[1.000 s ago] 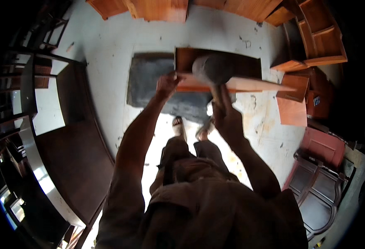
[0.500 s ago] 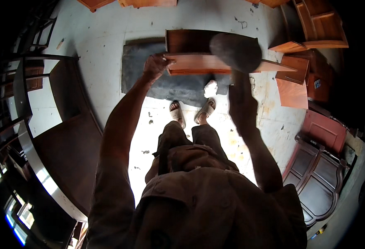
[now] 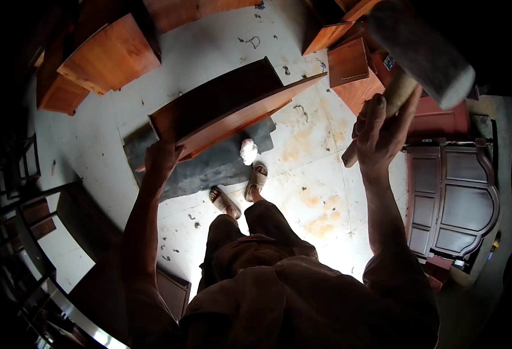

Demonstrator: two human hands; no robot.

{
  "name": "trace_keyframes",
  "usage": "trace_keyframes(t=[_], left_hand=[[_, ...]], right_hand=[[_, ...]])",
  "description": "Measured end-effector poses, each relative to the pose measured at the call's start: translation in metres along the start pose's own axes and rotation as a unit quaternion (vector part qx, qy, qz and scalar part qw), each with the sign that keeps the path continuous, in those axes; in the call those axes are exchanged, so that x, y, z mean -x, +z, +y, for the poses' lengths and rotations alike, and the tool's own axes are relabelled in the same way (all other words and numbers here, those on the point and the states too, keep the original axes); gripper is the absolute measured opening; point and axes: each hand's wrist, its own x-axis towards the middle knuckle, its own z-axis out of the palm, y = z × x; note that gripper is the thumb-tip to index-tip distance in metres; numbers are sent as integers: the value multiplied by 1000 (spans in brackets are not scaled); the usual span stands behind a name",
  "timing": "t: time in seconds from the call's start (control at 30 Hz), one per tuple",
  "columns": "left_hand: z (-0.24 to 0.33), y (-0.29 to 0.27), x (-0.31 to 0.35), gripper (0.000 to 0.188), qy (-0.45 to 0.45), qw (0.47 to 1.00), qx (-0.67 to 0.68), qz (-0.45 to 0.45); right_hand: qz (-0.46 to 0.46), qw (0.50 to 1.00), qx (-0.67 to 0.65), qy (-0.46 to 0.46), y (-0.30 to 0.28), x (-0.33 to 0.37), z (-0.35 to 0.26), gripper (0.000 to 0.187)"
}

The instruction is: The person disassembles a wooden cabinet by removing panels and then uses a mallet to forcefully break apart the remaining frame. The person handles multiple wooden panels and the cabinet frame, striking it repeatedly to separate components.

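My right hand (image 3: 381,131) is closed round the wooden handle of a mallet (image 3: 421,49), raised at the right with its big dark head up and away from the wood. My left hand (image 3: 161,156) grips the near left end of a long reddish-brown board (image 3: 250,113). That board runs along the front of a dark wooden drawer-like piece (image 3: 215,96), which lies on a dark mat (image 3: 200,174). The fingers of my left hand are partly hidden in shadow. Between the board and my sandalled feet rests a crumpled white lump (image 3: 248,151), perhaps cloth or plastic.
Wooden drawer-like pieces stand at the back left (image 3: 110,55) and orange-brown boxes (image 3: 349,61) at the back right. Dark carved panels (image 3: 453,198) lean at the right. Dark frames (image 3: 26,232) stand at the left. Stains and scraps mark the pale floor (image 3: 320,168).
The mallet has risen from over the board to the upper right. My view has turned rightward, so the board now appears slanted. My left hand keeps its grip on the board's left end.
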Motion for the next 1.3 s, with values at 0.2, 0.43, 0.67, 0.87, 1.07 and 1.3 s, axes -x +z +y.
trace_keyframes(t=[0.2, 0.43, 0.67, 0.87, 1.07, 1.3], left_hand=[[29, -2, -1, 25, 24, 996, 90, 17], [16, -5, -7, 27, 13, 1000, 3, 6], [139, -11, -72, 36, 44, 996, 69, -45], [129, 9, -76, 25, 8, 996, 72, -53], [179, -9, -90, 18, -94, 982, 107, -120], [136, -17, -66, 18, -135, 978, 44, -154]], right_hand=[[-193, 954, 101, 204, 17, 95, 105, 62], [-183, 922, -15, 341, -16, 139, 97, 62], [8, 745, -290, 601, -10, 228, 155, 12], [-252, 828, -64, 497, -8, 296, 233, 13], [-292, 624, -188, 700, -10, 310, 245, 23], [-308, 485, -211, 791, -3, 318, 260, 38]])
